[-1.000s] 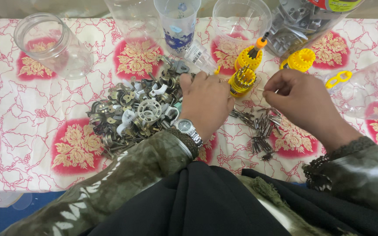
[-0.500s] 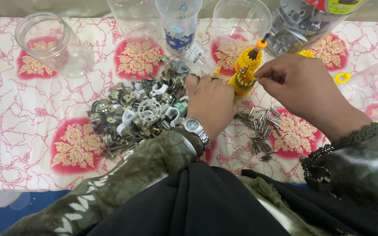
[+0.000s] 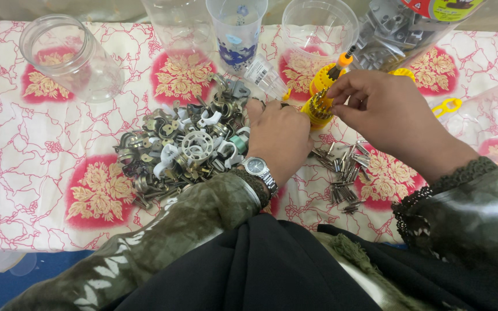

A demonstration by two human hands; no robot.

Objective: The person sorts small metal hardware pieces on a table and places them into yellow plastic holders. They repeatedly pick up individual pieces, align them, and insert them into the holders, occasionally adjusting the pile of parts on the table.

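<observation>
The left hand lies palm down on the surface, its fingers curled around the base of a yellow screwdriver-bit holder; its grip is pressed together on that holder. The right hand comes in from the right, thumb and forefinger pinched at the holder's side (what they pinch is too small to tell). The holder stands near the far middle of the flowered cloth, long axis tilted, its orange-and-black tip pointing up and away to the right, toward a clear jar of grey metal parts. Just left of the left hand lies a heap of metal clips and white plastic rings; between the two wrists lies a scatter of small metal bits. A wristwatch sits on the left wrist. Along the far edge stand a tipped glass jar, a printed plastic cup and a clear tub; a yellow plastic loop lies to the right.
</observation>
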